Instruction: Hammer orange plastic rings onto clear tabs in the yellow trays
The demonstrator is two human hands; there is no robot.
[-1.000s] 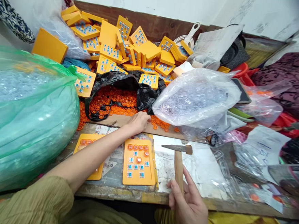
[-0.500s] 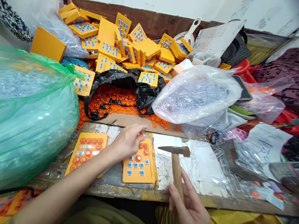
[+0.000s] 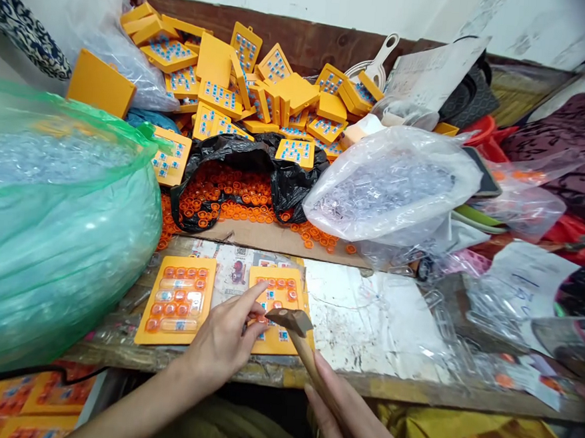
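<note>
Fingers [image 3: 254, 295] of the left hand [image 3: 221, 341], seen from the head camera, are spread loosely. The index finger stretches forward with its tip down on the right tray [image 3: 282, 286], while the other fingers curl under the palm and clamp nothing that shows. The right hand [image 3: 353, 427] sits low at the picture's edge, its fingers [image 3: 326, 381] wrapped around the wooden handle of the hammer [image 3: 288, 320]. The handle slants up and to the left. The metal head lies over the near part of the right tray, just beside the left index fingertip, though whether it touches the tray is hard to tell from this angle.

2 orange trays lie flat side by side on the workbench [image 3: 411, 387], near its front edge. The left tray [image 3: 176, 301] is filled with orange caps and clear pieces. The right tray has caps in its far rows and small blue squares nearer the hands.

Beyond them, a black bag [image 3: 289, 185] lies open with loose orange caps [image 3: 224, 197] spilling onto a strip of cardboard. Behind it rises a heap of orange trays [image 3: 261, 90] against the wall. A big green bag [image 3: 56, 229] of clear parts fills the left side, and a clear bag [image 3: 389, 186] of similar parts sits to the right of the black bag.
</note>
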